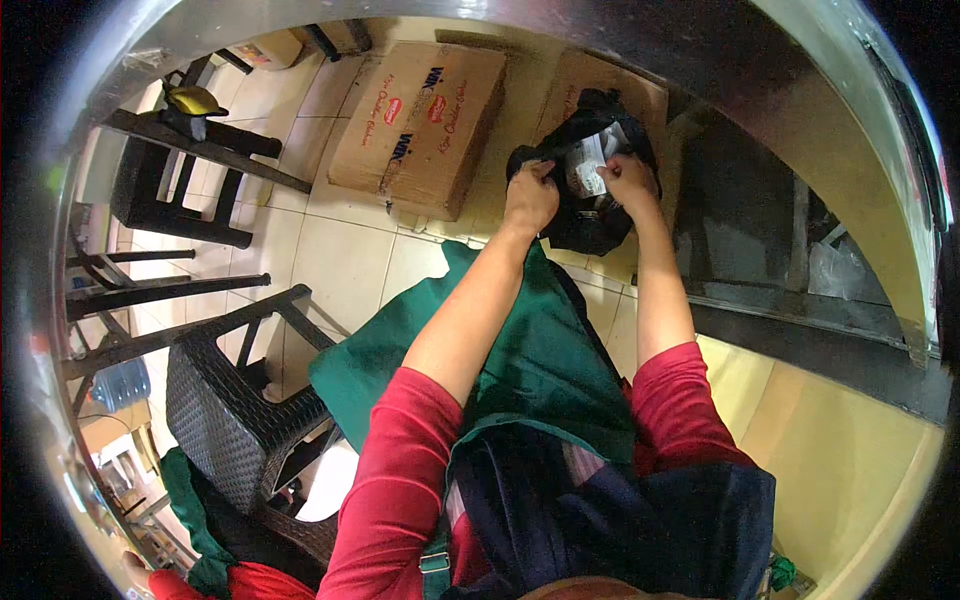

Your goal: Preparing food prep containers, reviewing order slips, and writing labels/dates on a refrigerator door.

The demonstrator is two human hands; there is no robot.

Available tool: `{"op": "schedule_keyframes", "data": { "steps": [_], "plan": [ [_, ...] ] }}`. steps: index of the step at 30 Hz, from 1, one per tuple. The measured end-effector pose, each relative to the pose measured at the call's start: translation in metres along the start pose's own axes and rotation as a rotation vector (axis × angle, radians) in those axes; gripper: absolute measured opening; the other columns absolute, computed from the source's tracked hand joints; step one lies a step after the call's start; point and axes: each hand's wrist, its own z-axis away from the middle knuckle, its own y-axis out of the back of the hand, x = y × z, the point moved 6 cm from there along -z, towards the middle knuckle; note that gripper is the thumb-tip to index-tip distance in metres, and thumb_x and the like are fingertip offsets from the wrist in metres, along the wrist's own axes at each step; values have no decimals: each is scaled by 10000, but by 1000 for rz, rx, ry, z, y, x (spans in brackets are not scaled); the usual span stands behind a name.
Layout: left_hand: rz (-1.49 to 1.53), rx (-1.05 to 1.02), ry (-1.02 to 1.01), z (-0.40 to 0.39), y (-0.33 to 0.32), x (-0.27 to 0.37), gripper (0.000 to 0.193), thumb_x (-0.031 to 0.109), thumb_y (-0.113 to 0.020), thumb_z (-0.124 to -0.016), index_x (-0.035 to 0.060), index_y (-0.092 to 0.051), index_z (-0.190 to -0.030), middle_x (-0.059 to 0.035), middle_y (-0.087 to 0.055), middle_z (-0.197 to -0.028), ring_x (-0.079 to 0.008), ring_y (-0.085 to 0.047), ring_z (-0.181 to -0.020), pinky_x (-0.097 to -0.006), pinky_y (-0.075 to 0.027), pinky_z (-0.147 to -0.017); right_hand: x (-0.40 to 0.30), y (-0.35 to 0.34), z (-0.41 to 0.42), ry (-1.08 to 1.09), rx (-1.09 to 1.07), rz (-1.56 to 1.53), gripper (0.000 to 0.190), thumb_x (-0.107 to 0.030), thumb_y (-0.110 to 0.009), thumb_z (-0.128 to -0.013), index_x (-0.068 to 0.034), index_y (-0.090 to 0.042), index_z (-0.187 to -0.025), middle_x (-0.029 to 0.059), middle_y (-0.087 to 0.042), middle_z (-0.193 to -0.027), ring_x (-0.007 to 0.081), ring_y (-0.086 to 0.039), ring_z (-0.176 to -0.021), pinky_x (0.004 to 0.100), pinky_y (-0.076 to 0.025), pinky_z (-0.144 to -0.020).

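A black fabric bag [592, 236] lies with its mouth spread, against a cardboard carton at the far side. My left hand [534, 196] pinches the bag's near-left rim and pulls it outward. Inside the opening, my right hand [631, 180] has thumb and fingers on a white printed packet or paper [586, 163]; fine detail is too small to tell. Other pale and dark contents show around it, partly hidden by my fingers and the bag's folds. Below my forearms hangs a green apron [555, 360].
A taped cardboard carton [420, 127] with printing sits left of the bag on the tiled floor [345, 255]. Black woven-pattern plastic stools [225, 420] stand at left. A dark-framed cabinet [750, 225] borders the right. Another person's red sleeve [266, 581] shows at lower left.
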Motion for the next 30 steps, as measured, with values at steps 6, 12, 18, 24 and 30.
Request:
{"op": "schedule_keyframes", "data": {
  "steps": [6,12,18,24,30],
  "plan": [
    [7,-19,22,-2,-4,-6,317,108,-525,-810,36,-668,-1083,-205,-594,-1192,-350,-544,-1141,-377,-417,-996,6,-2,2,-15,67,-28,307,-373,-656,-828,-101,-701,-962,147,-668,-966,317,-634,-933,397,-479,-821],
    [-97,-66,17,4,1,14,319,194,-592,-789,50,-684,-1058,-175,-536,-1291,-359,-481,-1198,-403,-396,-1010,15,-12,-3,-83,-185,-337,388,-405,-661,-830,-44,-691,-969,145,-681,-922,250,-644,-867,353,-475,-795],
    [-617,-9,-178,18,-14,65,499,418,-689,-682,37,-706,-1004,-191,-339,-1453,-372,-345,-1292,-541,-270,-1051,13,-18,-7,-77,-170,-300,448,-452,-657,-830,-29,-681,-975,121,-685,-897,210,-632,-832,335,-466,-763],
    [-670,-108,-69,0,-15,46,285,261,-610,-808,102,-715,-1020,-137,-337,-1468,-344,-323,-1324,-539,-294,-1042,74,-76,-44,36,-41,-302,334,-368,-611,-892,-43,-667,-939,60,-651,-839,168,-574,-802,322,-437,-775],
    [-216,-51,-38,-11,-21,35,269,222,-617,-833,46,-698,-1019,-205,-471,-1336,-402,-421,-1232,-490,-365,-1011,126,-68,-47,150,147,-244,269,-314,-591,-914,-53,-653,-937,26,-633,-861,137,-540,-860,294,-407,-828]
  ]
}}
